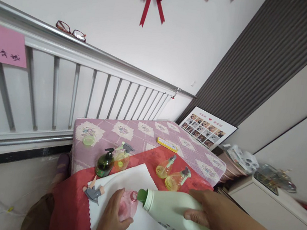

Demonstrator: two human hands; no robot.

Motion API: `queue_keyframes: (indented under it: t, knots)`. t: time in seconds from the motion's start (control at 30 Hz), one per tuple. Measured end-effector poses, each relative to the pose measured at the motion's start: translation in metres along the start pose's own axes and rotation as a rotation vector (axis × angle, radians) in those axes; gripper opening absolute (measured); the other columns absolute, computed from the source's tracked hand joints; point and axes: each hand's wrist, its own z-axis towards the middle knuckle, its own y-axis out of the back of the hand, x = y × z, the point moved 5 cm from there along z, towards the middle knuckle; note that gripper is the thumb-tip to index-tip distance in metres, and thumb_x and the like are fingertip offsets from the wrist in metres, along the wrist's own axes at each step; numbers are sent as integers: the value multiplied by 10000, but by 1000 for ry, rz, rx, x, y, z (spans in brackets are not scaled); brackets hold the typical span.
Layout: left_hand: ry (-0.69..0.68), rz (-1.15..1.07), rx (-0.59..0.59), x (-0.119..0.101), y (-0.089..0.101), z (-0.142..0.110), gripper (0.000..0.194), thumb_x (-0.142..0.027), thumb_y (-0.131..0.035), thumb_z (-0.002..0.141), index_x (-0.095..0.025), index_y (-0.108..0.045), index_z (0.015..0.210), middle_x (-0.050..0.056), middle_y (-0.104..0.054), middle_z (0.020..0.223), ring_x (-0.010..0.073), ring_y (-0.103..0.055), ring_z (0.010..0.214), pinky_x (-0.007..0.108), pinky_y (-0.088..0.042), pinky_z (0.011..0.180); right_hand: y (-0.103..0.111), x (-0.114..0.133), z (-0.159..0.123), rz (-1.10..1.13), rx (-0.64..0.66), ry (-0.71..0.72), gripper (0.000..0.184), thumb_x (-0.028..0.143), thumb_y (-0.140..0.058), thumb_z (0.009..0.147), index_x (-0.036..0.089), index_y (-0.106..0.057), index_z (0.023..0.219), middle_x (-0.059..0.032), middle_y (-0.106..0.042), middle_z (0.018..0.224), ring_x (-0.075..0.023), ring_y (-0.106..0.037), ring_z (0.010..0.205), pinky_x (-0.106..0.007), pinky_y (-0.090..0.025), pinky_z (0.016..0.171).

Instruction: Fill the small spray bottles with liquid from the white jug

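Note:
My left hand is closed around a small pink see-through bottle with an open neck. In my right hand lies a large pale green jug-like bottle, tipped so that its green spout meets the pink bottle's neck or sits right beside it. I cannot make out any liquid between them. A grey and peach spray head rests left of my left hand, on the edge of the white scalloped cloth.
Behind stand a dark green pump bottle and several spray bottles with yellow liquid, one on the red cloth. A pale green cap and a yellow case lie on the patterned purple surface. A white railing runs behind.

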Motion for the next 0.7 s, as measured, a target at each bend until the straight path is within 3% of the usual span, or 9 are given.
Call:
queue_keyframes:
  t: [0.7]
  knots:
    - [15,-11,41,1,-1,3,902,-259,-645,650,-78,-280,1454,213,-366,1567,323,-313,1485,494,-239,1257,1,2,-1,-3,21,-21,317,516,-547,856,212,-637,877,-121,-747,978,-306,-678,851,-342,-458,679]
